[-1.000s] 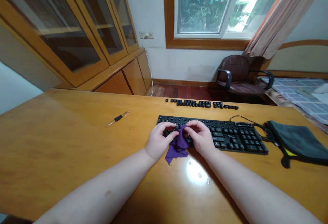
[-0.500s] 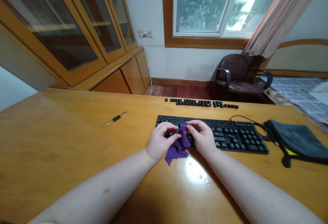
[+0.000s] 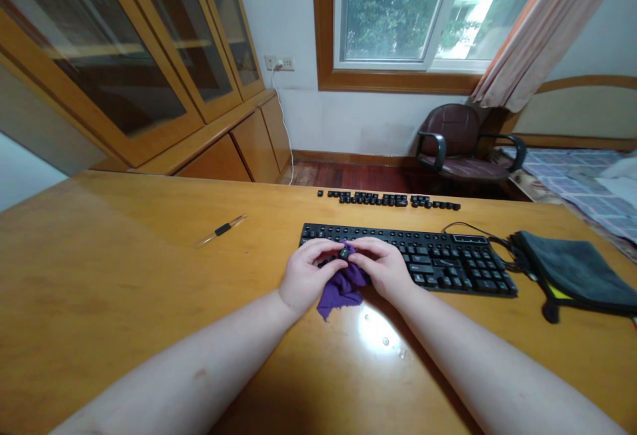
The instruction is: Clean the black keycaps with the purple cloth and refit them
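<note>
Between the thumb and fingers of my left hand (image 3: 309, 270) is a small black keycap (image 3: 344, 254). My right hand (image 3: 385, 266) pinches a purple cloth (image 3: 343, 287) against the keycap's right side. The loose end of the cloth hangs below my fingers, its edge frayed. Both hands are over the front left part of a black keyboard (image 3: 450, 266) and hide some of its keys. Along its top rows, the keyboard shows bare key positions without caps.
Several loose black keycaps (image 3: 381, 199) are lined up near the desk's far edge. A pen-like tool with a black grip (image 3: 223, 229) lies to the left. A dark grey pouch (image 3: 577, 269) and the keyboard's cable (image 3: 507, 249) lie on the right. Beyond the desk (image 3: 124, 256) stands an armchair (image 3: 455, 140).
My right hand has moved left, bringing the purple cloth up against the keycap in my left hand. The view has shifted slightly.
</note>
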`<state>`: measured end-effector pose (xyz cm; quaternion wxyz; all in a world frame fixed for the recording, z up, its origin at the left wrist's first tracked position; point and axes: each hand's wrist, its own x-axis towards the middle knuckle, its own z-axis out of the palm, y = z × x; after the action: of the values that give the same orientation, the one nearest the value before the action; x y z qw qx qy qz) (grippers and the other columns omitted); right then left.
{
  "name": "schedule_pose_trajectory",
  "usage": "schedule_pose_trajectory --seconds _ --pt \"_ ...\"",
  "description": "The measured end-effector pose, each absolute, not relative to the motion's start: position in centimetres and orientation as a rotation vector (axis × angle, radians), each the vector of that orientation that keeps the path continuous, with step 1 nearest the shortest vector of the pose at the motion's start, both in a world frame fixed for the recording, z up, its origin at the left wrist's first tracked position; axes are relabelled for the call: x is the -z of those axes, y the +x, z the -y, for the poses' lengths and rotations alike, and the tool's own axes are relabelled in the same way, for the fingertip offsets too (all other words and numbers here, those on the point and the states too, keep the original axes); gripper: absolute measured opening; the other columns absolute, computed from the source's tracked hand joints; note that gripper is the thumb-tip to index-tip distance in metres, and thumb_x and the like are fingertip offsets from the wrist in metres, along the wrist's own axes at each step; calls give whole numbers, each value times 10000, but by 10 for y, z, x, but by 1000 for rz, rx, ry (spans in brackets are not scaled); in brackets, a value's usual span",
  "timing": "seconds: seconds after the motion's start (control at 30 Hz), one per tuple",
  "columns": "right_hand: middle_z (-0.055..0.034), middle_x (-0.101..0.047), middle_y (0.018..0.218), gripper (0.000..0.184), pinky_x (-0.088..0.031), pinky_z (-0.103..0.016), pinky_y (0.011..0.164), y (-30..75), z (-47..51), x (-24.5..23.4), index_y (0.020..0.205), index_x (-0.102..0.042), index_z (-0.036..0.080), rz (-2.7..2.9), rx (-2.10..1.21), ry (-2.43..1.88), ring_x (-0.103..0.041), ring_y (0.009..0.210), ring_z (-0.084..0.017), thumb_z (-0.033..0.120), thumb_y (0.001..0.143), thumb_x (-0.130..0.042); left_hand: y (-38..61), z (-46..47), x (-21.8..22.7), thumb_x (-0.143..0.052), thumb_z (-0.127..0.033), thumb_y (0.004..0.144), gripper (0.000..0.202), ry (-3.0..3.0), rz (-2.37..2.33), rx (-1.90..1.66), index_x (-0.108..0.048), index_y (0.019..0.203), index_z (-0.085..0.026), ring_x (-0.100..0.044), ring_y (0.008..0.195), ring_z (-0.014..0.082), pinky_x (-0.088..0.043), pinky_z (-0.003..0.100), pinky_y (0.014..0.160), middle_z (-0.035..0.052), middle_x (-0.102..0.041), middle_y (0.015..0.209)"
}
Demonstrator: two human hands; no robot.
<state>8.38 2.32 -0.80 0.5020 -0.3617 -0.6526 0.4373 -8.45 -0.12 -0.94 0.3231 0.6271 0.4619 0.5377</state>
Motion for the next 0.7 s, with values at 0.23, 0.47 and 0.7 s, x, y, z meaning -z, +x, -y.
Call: schedule_pose_trajectory --seconds 0.23,0.47,0.7 --pt "-50 -678 864 168 -494 -337 801 87 -23 4 895 -734 253 1564 -1044 -844 -615 838 -175 304 810 -599 -83 1 5 -666 -245 730 146 1672 -1252 -1434 -687 867 -197 -623 813 147 -537 284 774 48 -635 886" --pt "-51 -666 896 189 -506 -329 773 89 -25 6 931 -724 266 1610 -1099 -840 -616 846 -176 324 812 -590 -84 2 5 -646 -247 750 143 1699 -1260 -1424 -672 882 -201 -619 826 149 -530 290 787 45 -633 888" --pt "-21 -646 799 127 -493 -254 566 82 -23 8 835 -730 247 1455 -1190 -897 -584 626 -123 305 745 -661 -85 4 3 -632 -230 765 123 1832 -1235 -1407 -629 885 -202 -608 884 163 -505 318 836 47 -630 909"
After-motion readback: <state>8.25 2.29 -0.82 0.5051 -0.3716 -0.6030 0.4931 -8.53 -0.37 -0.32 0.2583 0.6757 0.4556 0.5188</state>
